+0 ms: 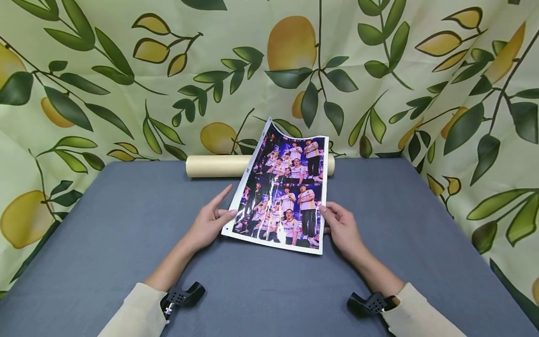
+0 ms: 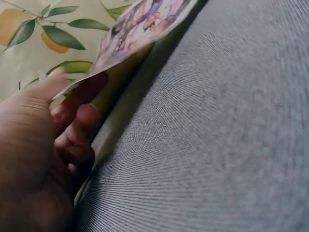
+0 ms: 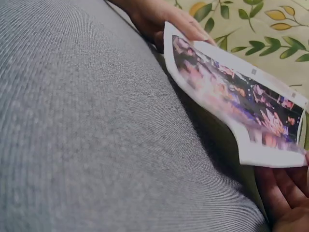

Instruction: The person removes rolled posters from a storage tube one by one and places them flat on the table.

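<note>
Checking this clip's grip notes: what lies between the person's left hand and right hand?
A glossy, white-bordered rectangular sheet of purple-toned photos; the head view shows it spanning from the left hand to the right hand.

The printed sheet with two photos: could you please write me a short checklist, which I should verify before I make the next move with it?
1. Left hand holds the printed sheet at its left edge, near the lower corner: ok.
2. Right hand holds the right edge, thumb on top: ok.
3. Photo side faces up, toward the head camera: ok.
4. Sheet is flat: not ok; its upper edge bends in a curve.
5. Sheet does not touch the pale roll behind it: cannot tell; it overlaps the roll in the head view.
</note>
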Motion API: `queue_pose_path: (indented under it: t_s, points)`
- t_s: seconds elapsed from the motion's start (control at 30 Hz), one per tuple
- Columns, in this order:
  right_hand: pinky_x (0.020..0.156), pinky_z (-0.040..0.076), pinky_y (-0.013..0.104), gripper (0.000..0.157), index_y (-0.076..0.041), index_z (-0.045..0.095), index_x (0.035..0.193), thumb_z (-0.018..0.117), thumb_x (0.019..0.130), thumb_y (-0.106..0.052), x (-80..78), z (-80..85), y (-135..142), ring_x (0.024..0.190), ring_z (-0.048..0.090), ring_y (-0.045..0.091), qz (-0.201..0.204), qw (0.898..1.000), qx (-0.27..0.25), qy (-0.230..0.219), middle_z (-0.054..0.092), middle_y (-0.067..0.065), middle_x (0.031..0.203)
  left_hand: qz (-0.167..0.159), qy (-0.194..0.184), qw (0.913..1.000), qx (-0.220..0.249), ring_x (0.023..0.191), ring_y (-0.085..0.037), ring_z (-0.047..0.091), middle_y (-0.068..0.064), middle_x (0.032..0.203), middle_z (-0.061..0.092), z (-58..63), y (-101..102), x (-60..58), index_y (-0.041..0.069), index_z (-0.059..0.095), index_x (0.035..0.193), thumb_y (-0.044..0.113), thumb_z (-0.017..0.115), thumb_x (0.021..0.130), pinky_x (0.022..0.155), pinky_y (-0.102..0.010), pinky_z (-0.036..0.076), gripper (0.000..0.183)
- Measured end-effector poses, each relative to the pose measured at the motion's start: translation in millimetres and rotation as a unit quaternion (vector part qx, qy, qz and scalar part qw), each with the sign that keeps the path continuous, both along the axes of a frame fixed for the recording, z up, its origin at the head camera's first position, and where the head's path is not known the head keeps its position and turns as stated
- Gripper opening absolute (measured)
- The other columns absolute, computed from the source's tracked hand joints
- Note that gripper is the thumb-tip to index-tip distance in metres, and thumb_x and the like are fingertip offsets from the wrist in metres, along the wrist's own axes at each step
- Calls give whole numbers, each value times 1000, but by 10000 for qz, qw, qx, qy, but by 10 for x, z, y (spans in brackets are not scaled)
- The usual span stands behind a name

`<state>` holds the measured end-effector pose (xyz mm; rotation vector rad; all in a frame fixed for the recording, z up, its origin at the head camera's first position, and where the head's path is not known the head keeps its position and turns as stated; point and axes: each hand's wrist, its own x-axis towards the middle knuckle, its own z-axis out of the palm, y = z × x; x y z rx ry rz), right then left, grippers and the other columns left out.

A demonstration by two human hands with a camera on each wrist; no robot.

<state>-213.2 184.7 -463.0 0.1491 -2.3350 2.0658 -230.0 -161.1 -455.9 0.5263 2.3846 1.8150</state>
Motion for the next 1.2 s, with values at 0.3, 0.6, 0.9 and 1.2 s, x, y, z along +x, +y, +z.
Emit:
queue_pose_path:
  t_s: [0.3, 0.6, 0.9, 1.2]
  points:
    - [60, 59, 25, 37, 10, 59, 127, 50, 107, -20, -93, 27, 49, 66, 71, 2, -825, 9961, -236, -193, 72, -17, 73, -1018, 127, 9930, -581, 61, -13, 66, -20, 109, 76, 22, 18, 99, 27, 1, 164, 8, 74, 91, 60, -30, 58, 105]
    - [63, 62, 30, 45, 3, 55, 139, 51, 107, -29, -164, 21, 90, 72, 74, 5, -604, 9981, 2, -80, 78, -6, 86, -898, 651, 9773, -1807, 57, -1, 43, 8, 68, 51, -6, 97, 146, 23, 70, 131, 24, 64, 100, 56, -23, 41, 32]
    - [70, 62, 30, 63, -24, 25, 162, 54, 106, -26, -135, 44, 184, 81, 74, 5, 195, 9955, 886, 270, 69, 31, 121, -417, 352, 9911, -1212, 50, 1, 39, 9, 56, 46, -52, 166, 141, 10, 69, 131, 13, 84, 81, 46, -18, 32, 51]
    - [47, 51, 29, 68, -5, 39, 155, 68, 94, -1, 24, 12, 467, 58, 63, 7, 2093, 9701, 1037, 662, 73, 28, 105, -247, 219, 9954, -900, 48, 0, 36, 7, 53, 44, -56, 204, 142, 10, 71, 128, 10, 84, 81, 45, -18, 30, 49]
